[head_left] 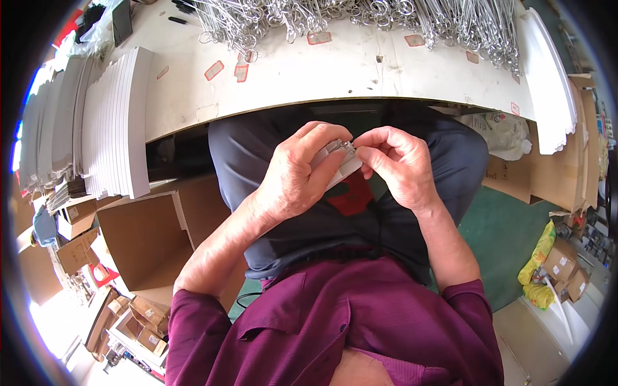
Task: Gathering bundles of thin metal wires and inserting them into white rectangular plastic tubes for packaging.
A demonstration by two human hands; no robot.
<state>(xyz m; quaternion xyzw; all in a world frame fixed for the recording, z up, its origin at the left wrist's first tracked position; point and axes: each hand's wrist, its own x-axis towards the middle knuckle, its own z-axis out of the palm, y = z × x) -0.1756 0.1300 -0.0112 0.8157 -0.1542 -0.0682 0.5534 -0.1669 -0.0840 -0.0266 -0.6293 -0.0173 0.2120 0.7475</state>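
Note:
Above my lap, just in front of the table edge, my left hand (297,168) is closed around a small flat white piece (349,170), shaped like a card or shallow box. Small shiny metal parts (346,146) show at its upper end, between the two hands; their exact kind is too small to make out. My right hand (404,168) pinches at these metal parts with thumb and forefinger, its other fingers curled. Fingers partly cover the white piece.
Long metal wire pieces with ring ends (302,16) lie heaped along the back of the white table (277,90). White boards or flat boxes (119,122) stand stacked at left, more white sheets (548,83) at right. An open cardboard box (138,238) sits at lower left.

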